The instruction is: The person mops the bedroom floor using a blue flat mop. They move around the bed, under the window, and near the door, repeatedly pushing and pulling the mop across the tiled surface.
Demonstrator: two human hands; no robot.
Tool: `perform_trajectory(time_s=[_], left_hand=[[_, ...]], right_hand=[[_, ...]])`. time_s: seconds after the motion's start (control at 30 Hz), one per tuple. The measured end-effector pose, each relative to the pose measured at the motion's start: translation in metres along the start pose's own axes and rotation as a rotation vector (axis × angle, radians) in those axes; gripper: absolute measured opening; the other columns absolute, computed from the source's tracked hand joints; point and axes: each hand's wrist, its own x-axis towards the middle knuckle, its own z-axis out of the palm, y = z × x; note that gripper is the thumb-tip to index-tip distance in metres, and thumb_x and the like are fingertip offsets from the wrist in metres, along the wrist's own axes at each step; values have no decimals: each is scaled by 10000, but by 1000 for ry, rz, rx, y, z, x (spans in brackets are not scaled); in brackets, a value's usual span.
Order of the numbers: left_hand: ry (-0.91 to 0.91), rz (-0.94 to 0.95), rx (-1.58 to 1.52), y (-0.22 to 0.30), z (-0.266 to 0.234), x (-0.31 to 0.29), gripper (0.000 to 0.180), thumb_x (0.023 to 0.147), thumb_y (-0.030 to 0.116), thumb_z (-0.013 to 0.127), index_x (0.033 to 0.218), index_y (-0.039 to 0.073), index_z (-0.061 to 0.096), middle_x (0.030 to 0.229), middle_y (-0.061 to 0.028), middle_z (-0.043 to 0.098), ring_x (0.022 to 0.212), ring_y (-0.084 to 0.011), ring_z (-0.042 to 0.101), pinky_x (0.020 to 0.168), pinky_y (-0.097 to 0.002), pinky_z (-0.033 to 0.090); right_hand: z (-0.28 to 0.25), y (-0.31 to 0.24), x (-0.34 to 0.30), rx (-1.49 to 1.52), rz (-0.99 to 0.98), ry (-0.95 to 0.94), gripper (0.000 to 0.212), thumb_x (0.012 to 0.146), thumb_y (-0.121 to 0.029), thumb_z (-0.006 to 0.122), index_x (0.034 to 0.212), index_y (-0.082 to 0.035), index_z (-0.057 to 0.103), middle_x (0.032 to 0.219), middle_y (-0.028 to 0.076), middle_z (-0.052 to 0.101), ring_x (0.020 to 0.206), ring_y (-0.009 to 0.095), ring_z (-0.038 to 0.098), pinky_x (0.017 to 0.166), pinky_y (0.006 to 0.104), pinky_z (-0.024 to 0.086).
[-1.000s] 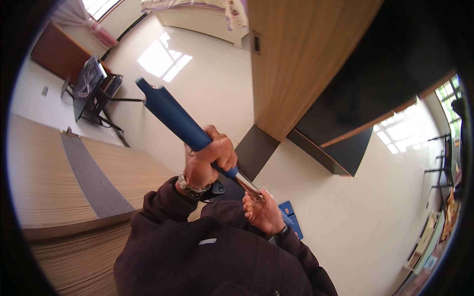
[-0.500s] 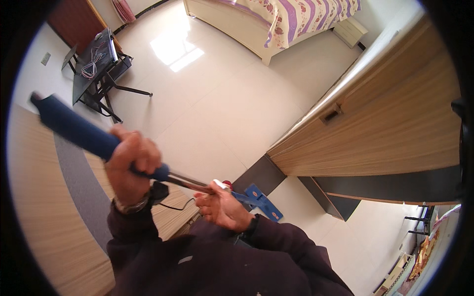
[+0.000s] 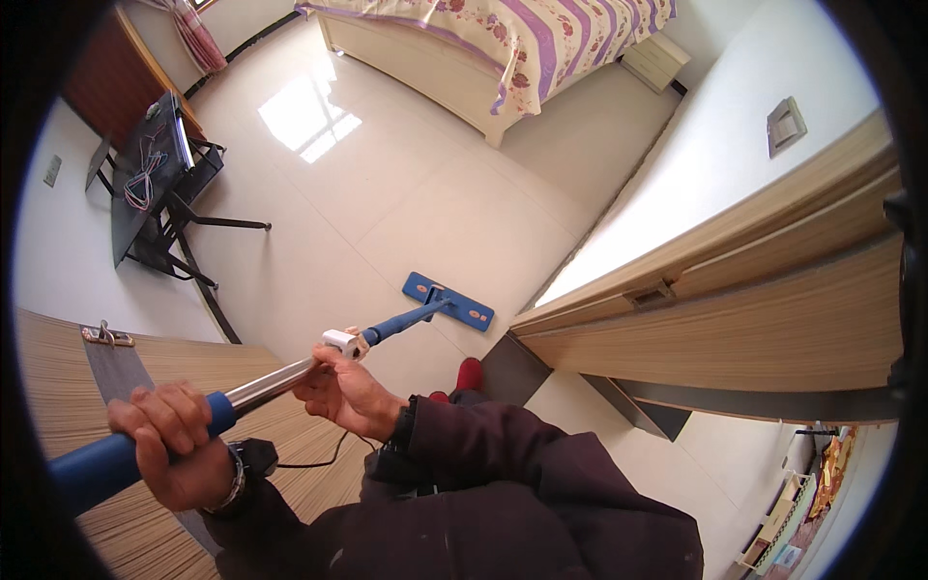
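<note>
A flat mop with a steel pole runs slantwise from the lower left toward the middle of the floor. Its blue rectangular head lies on the pale tiles just beyond the doorway. My left hand is wrapped round the blue grip at the pole's upper end. Farther down, my right hand holds the steel section from beneath, its fingers partly hidden. A white plastic piece sits on the pole right beside the right thumb.
An open wooden door stands at left, a wood-grain door or panel at right. A black desk with cables is at the far left. A bed and small nightstand stand at the back. My red shoe shows by the dark threshold.
The mop head has moved forward from beside my body onto the room floor. My left hand has come lower and left; my right hand has shifted left, both still on the mop.
</note>
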Motion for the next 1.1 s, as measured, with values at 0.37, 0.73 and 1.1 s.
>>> perform_trajectory(time_s=[0.37, 0.73, 1.1], left_hand=[[65, 19, -64, -23, -8, 4, 215, 906, 204, 509, 777, 127, 355, 575, 15, 370, 473, -76, 330, 491, -228, 296], [163, -119, -102, -163, 16, 8, 220, 825, 200, 562, 752, 107, 376, 590, -51, 459, 574, -186, 463, 621, -347, 405], [333, -269, -89, -159, -77, 33, 190, 815, 135, 600, 905, 66, 447, 782, -118, 572, 735, -234, 568, 786, -425, 475]], right_hand=[[-7, -15, 21, -41, 53, 154, 257, 942, -384, 468, 897, -137, 524, 860, 13, 607, 798, 152, 585, 655, 314, 445], [-82, -116, 80, -83, -239, 369, 240, 951, -342, 454, 897, -116, 515, 750, 42, 617, 693, 182, 628, 617, 346, 512], [-84, -119, 175, 442, -259, 293, 133, 912, -139, 401, 795, -76, 406, 771, 118, 553, 801, 270, 566, 841, 481, 478]])
